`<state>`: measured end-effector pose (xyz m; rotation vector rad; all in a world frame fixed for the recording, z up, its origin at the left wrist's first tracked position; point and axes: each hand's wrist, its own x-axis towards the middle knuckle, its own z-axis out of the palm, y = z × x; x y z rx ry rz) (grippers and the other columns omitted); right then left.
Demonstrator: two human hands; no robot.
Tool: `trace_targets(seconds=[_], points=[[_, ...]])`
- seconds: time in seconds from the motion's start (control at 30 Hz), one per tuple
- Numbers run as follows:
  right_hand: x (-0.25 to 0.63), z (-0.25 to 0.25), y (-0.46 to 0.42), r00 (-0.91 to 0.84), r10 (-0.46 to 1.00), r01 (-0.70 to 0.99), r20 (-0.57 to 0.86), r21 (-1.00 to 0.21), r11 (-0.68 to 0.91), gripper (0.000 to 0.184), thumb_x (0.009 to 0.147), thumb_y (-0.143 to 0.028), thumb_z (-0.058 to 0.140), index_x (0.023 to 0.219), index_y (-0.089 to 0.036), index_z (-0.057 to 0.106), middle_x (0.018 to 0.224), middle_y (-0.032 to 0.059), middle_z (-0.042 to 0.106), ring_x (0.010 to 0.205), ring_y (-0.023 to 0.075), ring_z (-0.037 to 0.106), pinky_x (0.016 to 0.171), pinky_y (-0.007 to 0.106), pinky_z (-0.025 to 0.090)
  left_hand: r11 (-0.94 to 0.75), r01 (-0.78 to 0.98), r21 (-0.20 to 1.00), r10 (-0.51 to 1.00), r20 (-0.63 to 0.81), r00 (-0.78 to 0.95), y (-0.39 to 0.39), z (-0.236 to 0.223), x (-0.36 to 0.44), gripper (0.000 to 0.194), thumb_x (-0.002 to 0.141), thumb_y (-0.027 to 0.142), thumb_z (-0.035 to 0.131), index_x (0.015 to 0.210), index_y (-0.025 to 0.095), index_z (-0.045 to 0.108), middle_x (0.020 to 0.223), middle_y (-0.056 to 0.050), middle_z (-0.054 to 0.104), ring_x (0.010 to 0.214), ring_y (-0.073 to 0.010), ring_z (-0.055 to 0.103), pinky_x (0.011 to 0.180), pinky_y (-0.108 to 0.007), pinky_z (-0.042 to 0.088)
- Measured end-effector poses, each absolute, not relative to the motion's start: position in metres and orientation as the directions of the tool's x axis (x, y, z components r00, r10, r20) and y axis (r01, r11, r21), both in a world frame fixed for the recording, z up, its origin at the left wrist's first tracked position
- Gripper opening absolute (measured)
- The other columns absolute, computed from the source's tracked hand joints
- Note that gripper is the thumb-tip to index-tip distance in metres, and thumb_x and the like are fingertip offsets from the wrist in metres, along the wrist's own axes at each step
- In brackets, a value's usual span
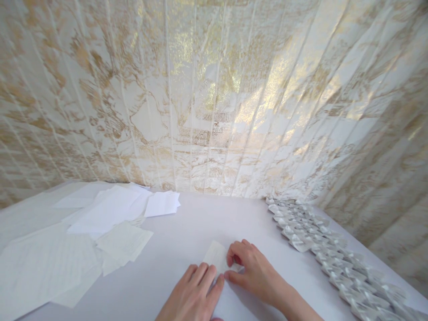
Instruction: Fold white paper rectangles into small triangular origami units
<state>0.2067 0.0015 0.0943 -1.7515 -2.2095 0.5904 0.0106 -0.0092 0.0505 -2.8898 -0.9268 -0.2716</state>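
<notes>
A small white piece of paper [216,255] lies on the white table [187,232] just in front of me. My left hand [194,294] rests flat on its near edge, fingers stretched out and close together. My right hand [252,269] is curled at the paper's right side, thumb and fingertips pinching its edge. Part of the paper is hidden under both hands.
Loose white sheets [100,214] and smaller paper squares [162,203] are scattered across the left of the table. A long row of several folded paper pieces [334,254] runs along the right edge. A gold-and-white patterned curtain [214,89] hangs close behind.
</notes>
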Motion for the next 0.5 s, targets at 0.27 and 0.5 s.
trace_targets(seconds=[0.27, 0.5], points=[[0.2146, 0.0946, 0.0064, -0.270, 0.960, 0.815, -0.076, -0.549, 0.186, 0.013, 0.073, -0.014, 0.073, 0.082, -0.019, 0.065, 0.077, -0.0025, 0.058, 0.083, 0.0181, 0.054, 0.076, 0.027, 0.037, -0.812, 0.584, -0.023, 0.577, 0.129, 0.807, -0.0082, 0.0496, 0.0100, 0.054, 0.091, 0.053, 0.058, 0.128, 0.014, 0.057, 0.111, -0.013, 0.065, 0.093, -0.0304, 0.059, 0.081, -0.043, 0.050], [0.2138, 0.0947, 0.0056, -0.272, 0.959, 0.818, -0.081, -0.544, 0.186, 0.014, 0.074, -0.014, 0.074, 0.083, -0.019, 0.065, 0.078, -0.0020, 0.059, 0.084, 0.0185, 0.054, 0.078, 0.028, 0.037, -0.810, 0.587, 0.007, 0.585, 0.093, 0.806, -0.0120, 0.0532, 0.0094, 0.049, 0.093, 0.041, 0.059, 0.133, 0.014, 0.054, 0.116, -0.013, 0.065, 0.098, -0.0313, 0.059, 0.084, -0.043, 0.050]])
